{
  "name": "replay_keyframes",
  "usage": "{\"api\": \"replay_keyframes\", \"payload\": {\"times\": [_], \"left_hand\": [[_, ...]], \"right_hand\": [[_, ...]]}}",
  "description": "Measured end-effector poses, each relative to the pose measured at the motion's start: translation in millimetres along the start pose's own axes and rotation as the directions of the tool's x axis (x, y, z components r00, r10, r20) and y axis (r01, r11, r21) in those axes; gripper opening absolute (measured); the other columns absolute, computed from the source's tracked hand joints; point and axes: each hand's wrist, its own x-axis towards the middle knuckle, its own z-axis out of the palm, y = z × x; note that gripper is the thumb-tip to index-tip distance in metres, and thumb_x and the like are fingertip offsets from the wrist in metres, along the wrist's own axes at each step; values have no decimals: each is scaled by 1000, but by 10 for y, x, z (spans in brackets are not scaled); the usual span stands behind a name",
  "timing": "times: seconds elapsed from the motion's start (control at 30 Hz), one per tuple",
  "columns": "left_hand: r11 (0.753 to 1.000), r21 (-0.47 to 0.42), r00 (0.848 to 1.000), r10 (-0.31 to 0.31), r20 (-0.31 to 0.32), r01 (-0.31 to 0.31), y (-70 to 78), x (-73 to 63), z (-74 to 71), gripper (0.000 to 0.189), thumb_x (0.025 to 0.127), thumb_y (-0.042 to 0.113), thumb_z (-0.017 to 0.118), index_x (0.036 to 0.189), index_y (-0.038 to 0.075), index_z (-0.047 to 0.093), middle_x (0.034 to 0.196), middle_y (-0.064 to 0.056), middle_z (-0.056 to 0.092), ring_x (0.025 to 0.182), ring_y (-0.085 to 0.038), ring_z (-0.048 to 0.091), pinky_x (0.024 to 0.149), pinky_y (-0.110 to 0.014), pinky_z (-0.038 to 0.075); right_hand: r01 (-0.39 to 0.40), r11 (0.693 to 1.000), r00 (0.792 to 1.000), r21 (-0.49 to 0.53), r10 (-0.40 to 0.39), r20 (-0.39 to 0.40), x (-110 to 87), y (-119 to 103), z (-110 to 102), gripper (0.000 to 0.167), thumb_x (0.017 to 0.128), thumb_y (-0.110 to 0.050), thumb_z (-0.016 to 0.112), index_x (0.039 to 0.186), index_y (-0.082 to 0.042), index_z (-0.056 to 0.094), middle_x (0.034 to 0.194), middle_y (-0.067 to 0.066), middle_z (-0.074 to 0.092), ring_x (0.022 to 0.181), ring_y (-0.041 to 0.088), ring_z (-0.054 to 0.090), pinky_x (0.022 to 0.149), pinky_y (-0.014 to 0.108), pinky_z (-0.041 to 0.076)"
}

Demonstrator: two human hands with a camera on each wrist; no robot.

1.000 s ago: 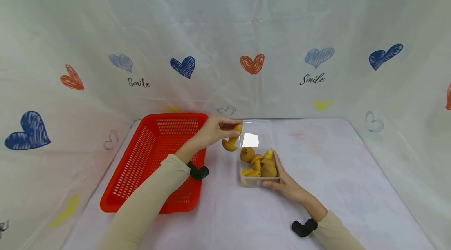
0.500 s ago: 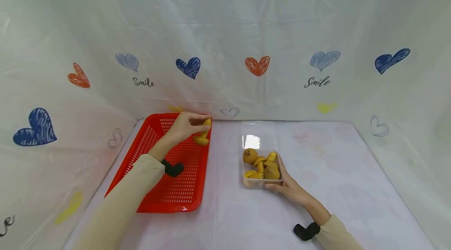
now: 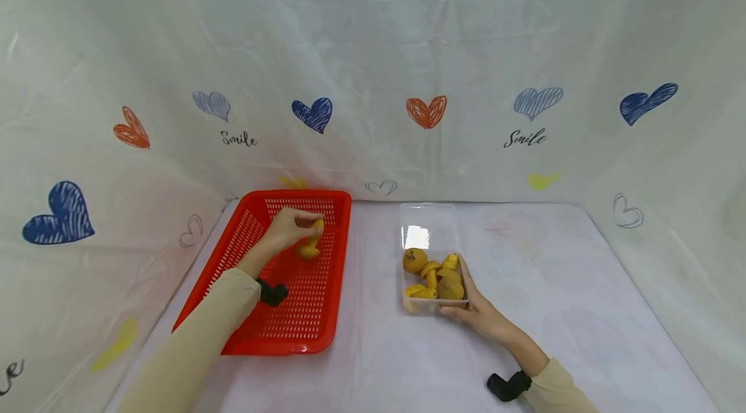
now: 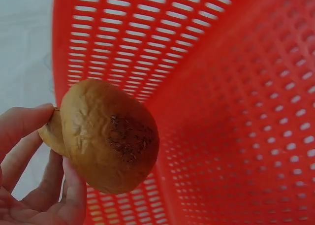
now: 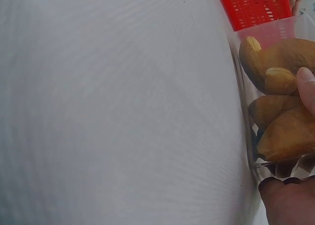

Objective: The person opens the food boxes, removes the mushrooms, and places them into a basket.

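Mushroom (image 3: 308, 251) pinched by the stem over the basket (image 3: 298, 316)

The likeliest trouble is a slip: the left hand (image 3: 283, 230) has only the narrow stem, while the bulky cap is free, so a loosened pinch could let it twist or drop and roll. A low swing could also knock the cap on the basket's wall. At the box (image 3: 421, 309), uneven pressure from the right hand (image 3: 480, 316) could tip it or bend its thin side, upsetting the other mushrooms (image 3: 450, 285).

The left thumb and fingers are drawn in to the stem's width. The mushroom hangs cap down, stem uppermost, its cap beyond the fingertips and within the basket's outline; whether it touches the floor, I cannot tell. The right hand grips the box's near right corner, thumb and fingers spread about it, on the table (image 3: 524, 257).
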Motion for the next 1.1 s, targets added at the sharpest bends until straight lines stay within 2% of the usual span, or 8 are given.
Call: {"api": "replay_keyframes", "payload": {"times": [0.13, 0.3, 0.43, 0.57, 0.7, 0.77, 0.87, 1.1], "left_hand": [[999, 37, 1000, -28, -10, 28, -87, -1, 36, 34, 93, 6, 71, 126, -1, 67, 122, -19, 67, 108, -35, 61, 90, -41, 55], [999, 48, 1000, -23, -21, 24, -142, 10, 49, 34, 92, 0, 70, 125, -4, 67, 125, -21, 65, 111, -36, 61, 92, -43, 55], [1000, 17, 1000, -14, -22, 14, -125, 33, 29, 38, 93, 0, 68, 130, -4, 63, 129, -21, 63, 113, -36, 61, 95, -44, 53], [1000, 13, 1000, 8, -22, -7, -68, 64, 22, 40, 93, 5, 70, 132, -1, 63, 130, -19, 63, 117, -35, 60, 98, -45, 51], [1000, -1, 999, 30, -18, -30, 69, 75, 47, 42, 93, 9, 71, 133, 1, 62, 131, -19, 63, 119, -34, 60, 98, -44, 51], [999, -20, 999, 31, -9, -32, 164, 69, 71, 43, 94, 10, 71, 135, 2, 61, 132, -18, 63, 119, -34, 59, 98, -44, 51], [999, -39, 1000, 29, 0, -29, 318, 68, 117, 44, 94, 12, 71, 136, 5, 61, 132, -17, 62, 119, -33, 59, 97, -42, 52], [996, -60, 997, 69, 30, -67, 647, 104, 252, 43, 93, 10, 72, 135, 5, 63, 130, -14, 64, 115, -29, 62, 94, -36, 54]], "right_hand": [[-7, 1000, 1000, -11, 7, -9, -4, 4, 7, 111, 94, -24, 72, 157, -26, -19, 164, 14, -18, 147, 34, -2, 110, 35, 24], [11, 1000, 1000, 8, -11, -10, 0, 1, 18, 111, 94, -22, 72, 158, -24, -19, 163, 15, -20, 148, 38, -9, 116, 57, 9], [12, 1000, 1000, 13, -12, -4, 7, -8, 16, 111, 94, -22, 72, 157, -28, -20, 163, 15, -19, 147, 37, -9, 115, 60, 8], [5, 1000, 1000, 20, -5, 1, 6, -5, 9, 111, 94, -23, 71, 156, -36, -20, 163, 15, -19, 147, 35, -8, 116, 53, 12], [6, 1000, 1000, 26, -6, 5, 2, 3, -2, 109, 95, -23, 71, 155, -41, -19, 163, 14, -19, 146, 35, 0, 107, 25, 30], [5, 1000, 1000, 22, -6, 6, 0, 6, -3, 110, 95, -23, 71, 155, -39, -19, 163, 14, -19, 146, 34, 0, 102, 18, 31], [12, 999, 1000, 32, -12, 5, -2, 13, 1, 110, 94, -22, 71, 156, -37, -19, 163, 14, -20, 143, 35, 5, 95, 17, 33], [15, 1000, 1000, 20, -15, 5, 1, 27, -3, 109, 95, -24, 71, 155, -41, -19, 163, 13, -20, 145, 34, 0, 96, 13, 27]]}}
